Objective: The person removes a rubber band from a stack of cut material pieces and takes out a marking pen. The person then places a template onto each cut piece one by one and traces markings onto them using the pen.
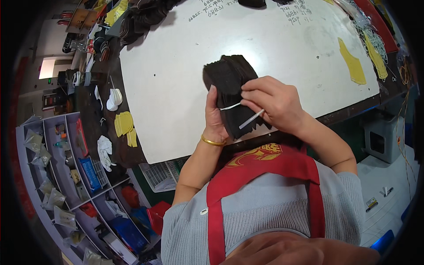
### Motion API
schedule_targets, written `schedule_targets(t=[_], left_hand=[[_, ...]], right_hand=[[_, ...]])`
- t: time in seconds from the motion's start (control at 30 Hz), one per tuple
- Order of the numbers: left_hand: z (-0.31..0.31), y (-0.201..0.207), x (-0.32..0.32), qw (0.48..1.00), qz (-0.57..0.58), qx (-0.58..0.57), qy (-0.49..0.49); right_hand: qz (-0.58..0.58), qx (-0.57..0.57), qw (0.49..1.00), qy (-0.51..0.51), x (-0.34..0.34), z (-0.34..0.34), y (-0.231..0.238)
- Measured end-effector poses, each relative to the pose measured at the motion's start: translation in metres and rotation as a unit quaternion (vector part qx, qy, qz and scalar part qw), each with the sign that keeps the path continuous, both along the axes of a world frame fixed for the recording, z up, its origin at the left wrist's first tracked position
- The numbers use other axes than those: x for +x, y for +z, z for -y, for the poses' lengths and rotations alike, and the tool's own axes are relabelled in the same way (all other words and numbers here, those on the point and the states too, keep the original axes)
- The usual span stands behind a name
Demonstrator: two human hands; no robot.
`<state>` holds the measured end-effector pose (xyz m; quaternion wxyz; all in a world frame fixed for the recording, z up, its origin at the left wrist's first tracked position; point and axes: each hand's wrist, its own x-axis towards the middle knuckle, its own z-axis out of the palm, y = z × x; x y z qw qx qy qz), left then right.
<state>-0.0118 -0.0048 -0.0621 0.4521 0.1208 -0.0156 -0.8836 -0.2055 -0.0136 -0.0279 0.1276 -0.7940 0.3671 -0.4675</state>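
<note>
A thick bundle of dark cloth pieces with jagged edges is held over the near edge of the white tabletop. A thin white band runs across its middle. My left hand, wearing a gold bangle, is closed round the bundle's left side with the thumb pointing up. My right hand is closed on a slim white pen-like stick, which slants down over the lower part of the bundle. Its thumb and fingertips are by the bundle's right side, near the band's end; whether they grip the band too I cannot tell.
The white board with handwriting covers the table. More dark bundles lie at the far left. Yellow cut pieces and tangled cord lie at right. A compartment shelf stands lower left, a grey stool at right.
</note>
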Motion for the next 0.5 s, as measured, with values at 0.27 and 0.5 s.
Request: schedule_targets(t=[0.27, 0.5], left_hand=[[0.020, 0.014, -0.015, 0.983, 0.159, -0.012, 0.092], [0.035, 0.023, -0.017, 0.990, 0.115, -0.006, 0.077]], right_hand=[[-0.133, 0.227, 0.963, 0.064, -0.004, 0.017, 0.025], [0.010, 0.146, 0.989, 0.010, 0.002, 0.019, 0.009]])
